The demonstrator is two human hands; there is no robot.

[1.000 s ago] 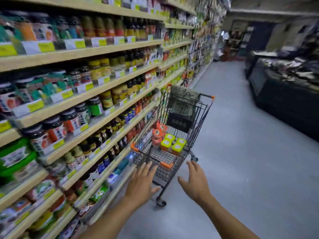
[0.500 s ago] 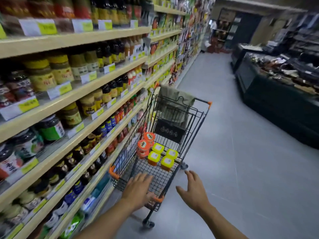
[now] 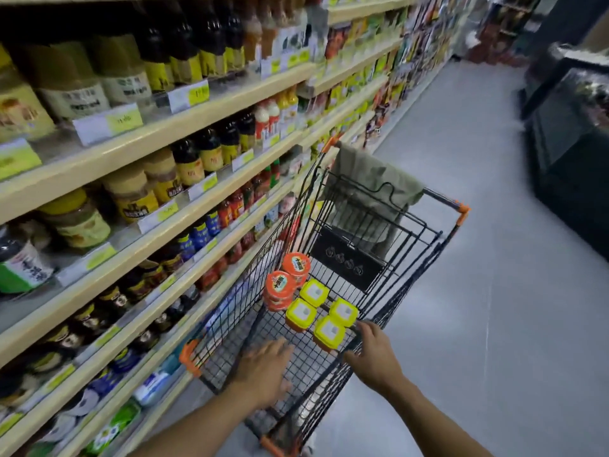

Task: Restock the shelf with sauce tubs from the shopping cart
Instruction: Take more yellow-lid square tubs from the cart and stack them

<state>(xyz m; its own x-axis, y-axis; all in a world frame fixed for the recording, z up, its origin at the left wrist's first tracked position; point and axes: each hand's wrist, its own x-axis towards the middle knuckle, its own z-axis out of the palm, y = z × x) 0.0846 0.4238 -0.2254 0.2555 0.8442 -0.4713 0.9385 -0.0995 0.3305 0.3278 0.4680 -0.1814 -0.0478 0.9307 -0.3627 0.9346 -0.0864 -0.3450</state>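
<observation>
- Whereas a second ago both hands hung in the air short of the shopping cart (image 3: 188, 356), they have now reached it. The person has stepped up along the aisle, and the cart's near end sits right under the forearms.
- The left hand (image 3: 263, 371) is now over the near end of the basket, palm down, fingers straight and spread, with nothing in it. Whether it rests on the wire or hovers above it, I cannot tell.
- The right hand (image 3: 374, 354) has come to the cart's right rim, fingers loosely bent and pointing forward, the tips just beside the nearest of the yellow-lidded tubs (image 3: 329, 331). It holds nothing, and I cannot tell whether it touches the tub or only the wire.
- Four yellow-lidded tubs sit in a close cluster on the basket floor. The orange round tubs (image 3: 280, 285), seemingly stacked, stand against them on the shelf side. Every tub is in the cart and none is in a hand.
- A green cloth (image 3: 372, 183) hangs over the cart's far end, well apart from the hands.
- To my eye the approach is done and the picking is about to start. The nearest yellow tub looks like the right hand's first grab.
- The shelf (image 3: 211, 179) runs close along the cart's left side, so the carry across should be short.
</observation>
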